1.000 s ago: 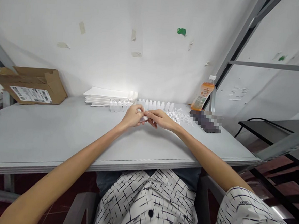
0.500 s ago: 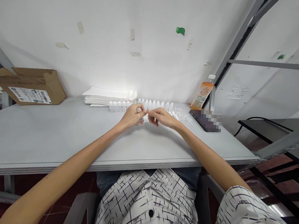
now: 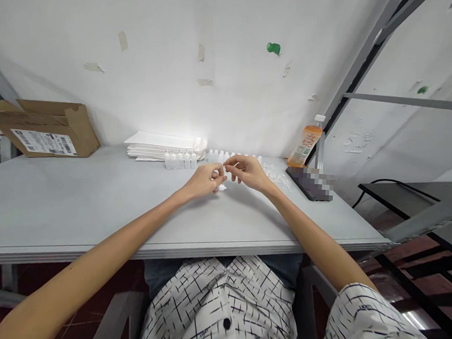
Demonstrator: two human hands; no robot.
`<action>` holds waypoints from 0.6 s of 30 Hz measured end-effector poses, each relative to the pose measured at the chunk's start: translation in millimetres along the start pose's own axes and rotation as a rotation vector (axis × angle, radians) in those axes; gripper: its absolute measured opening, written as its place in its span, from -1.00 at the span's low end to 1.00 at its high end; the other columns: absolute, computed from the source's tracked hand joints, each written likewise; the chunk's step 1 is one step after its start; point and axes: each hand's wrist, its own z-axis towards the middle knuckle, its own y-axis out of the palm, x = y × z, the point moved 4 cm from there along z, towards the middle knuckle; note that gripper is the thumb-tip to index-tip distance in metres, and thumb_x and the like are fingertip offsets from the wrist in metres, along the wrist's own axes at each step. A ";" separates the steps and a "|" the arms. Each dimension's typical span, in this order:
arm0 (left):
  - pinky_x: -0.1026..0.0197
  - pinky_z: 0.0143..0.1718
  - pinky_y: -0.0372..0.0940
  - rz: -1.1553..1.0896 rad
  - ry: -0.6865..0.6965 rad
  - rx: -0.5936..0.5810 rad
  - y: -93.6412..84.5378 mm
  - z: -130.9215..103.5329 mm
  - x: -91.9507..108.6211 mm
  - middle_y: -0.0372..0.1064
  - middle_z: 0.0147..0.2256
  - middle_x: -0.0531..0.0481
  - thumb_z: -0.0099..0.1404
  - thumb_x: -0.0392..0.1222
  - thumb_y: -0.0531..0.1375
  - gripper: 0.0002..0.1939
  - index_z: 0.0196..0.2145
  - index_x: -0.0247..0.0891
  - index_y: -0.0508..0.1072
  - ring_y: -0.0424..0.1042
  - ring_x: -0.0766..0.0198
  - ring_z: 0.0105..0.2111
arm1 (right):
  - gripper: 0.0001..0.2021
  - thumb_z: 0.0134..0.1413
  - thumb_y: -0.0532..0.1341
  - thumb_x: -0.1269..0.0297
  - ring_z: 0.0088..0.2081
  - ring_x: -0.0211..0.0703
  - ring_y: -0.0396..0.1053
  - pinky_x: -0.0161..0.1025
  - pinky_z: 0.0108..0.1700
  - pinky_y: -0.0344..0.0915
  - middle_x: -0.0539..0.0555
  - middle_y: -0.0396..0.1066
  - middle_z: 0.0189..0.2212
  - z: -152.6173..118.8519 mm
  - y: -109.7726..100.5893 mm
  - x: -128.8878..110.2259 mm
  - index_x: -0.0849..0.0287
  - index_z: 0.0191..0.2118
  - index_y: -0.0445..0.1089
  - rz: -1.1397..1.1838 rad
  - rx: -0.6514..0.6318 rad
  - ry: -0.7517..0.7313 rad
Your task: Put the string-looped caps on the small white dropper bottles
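My left hand (image 3: pixel 206 179) is closed around a small white dropper bottle (image 3: pixel 221 188); only its pointed tip shows below the fingers. Close beside it, my right hand (image 3: pixel 247 172) has thumb and forefinger drawn together in a pinch. Whatever may be between those fingertips is too small to make out. Behind the left hand stands a group of tipped dropper bottles (image 3: pixel 180 161). A row of white bottles (image 3: pixel 215 156) runs behind both hands, partly hidden by the right one. Small loose white pieces (image 3: pixel 277 177) lie in a pile right of my right hand.
A stack of flat white card (image 3: pixel 154 146) lies against the wall. An open cardboard box (image 3: pixel 54 129) sits at the far left of the grey table (image 3: pixel 92 201). On the right are an orange drink bottle (image 3: pixel 306 144) and a dark phone (image 3: pixel 306 185), beside a metal frame.
My hands have drawn slightly apart. The left has lowered a little and turned, so the bottle's tip shows beneath it; the right has risen slightly and covers more of the row behind.
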 end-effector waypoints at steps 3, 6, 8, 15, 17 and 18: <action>0.26 -0.47 0.19 0.023 0.021 -0.006 0.8 -0.2 0.8 0.28 -0.65 0.16 0.29 -0.17 0.15 -0.82 -0.44 -0.22 0.24 0.35 0.33 -0.64 | -0.79 0.15 0.26 0.17 -0.53 -0.31 0.38 -0.35 -0.56 0.27 0.07 0.46 -0.39 0.6 -1.1 0.3 0.24 -0.32 0.48 -0.027 0.020 -0.026; 0.25 -0.47 0.19 0.029 0.024 -0.008 1.0 -0.1 1.0 0.27 -0.64 0.16 0.29 -0.17 0.15 -0.82 -0.45 -0.21 0.24 0.36 0.31 -0.63 | -0.78 0.13 0.27 0.14 -0.53 -0.31 0.38 -0.34 -0.54 0.29 0.07 0.48 -0.39 0.6 -2.0 -0.3 0.23 -0.32 0.49 -0.033 0.024 -0.040; 0.25 -0.47 0.19 0.033 0.027 -0.004 0.9 0.0 0.8 0.27 -0.64 0.16 0.28 -0.18 0.15 -0.82 -0.45 -0.21 0.24 0.36 0.31 -0.63 | -0.78 0.12 0.28 0.14 -0.53 -0.31 0.39 -0.33 -0.53 0.29 0.06 0.48 -0.39 0.7 -1.8 -0.2 0.23 -0.32 0.49 -0.024 0.023 -0.036; 0.25 -0.47 0.20 0.070 0.050 -0.002 2.1 -0.5 1.7 0.30 -0.62 0.13 0.30 -0.13 0.15 -0.82 -0.42 -0.22 0.27 0.34 0.32 -0.64 | -0.83 0.11 0.26 0.21 -0.54 -0.30 0.40 -0.32 -0.52 0.30 0.05 0.46 -0.44 1.5 -1.2 0.0 0.24 -0.34 0.45 0.019 0.035 0.005; 0.26 -0.47 0.20 0.070 0.056 0.005 1.6 -1.1 3.6 0.31 -0.61 0.12 0.32 -0.09 0.15 -0.82 -0.37 -0.23 0.31 0.34 0.32 -0.63 | -0.85 0.12 0.26 0.23 -0.52 -0.30 0.41 -0.33 -0.52 0.31 0.05 0.46 -0.42 1.6 -2.6 -0.4 0.23 -0.34 0.42 0.044 0.054 0.019; 0.26 -0.48 0.20 0.064 0.054 0.011 1.1 -1.2 4.4 0.30 -0.61 0.12 0.33 -0.06 0.14 -0.80 -0.35 -0.24 0.33 0.34 0.32 -0.62 | -0.86 0.12 0.26 0.24 -0.52 -0.30 0.42 -0.33 -0.52 0.31 0.06 0.46 -0.41 1.6 -3.6 -0.3 0.22 -0.34 0.41 0.056 0.069 0.028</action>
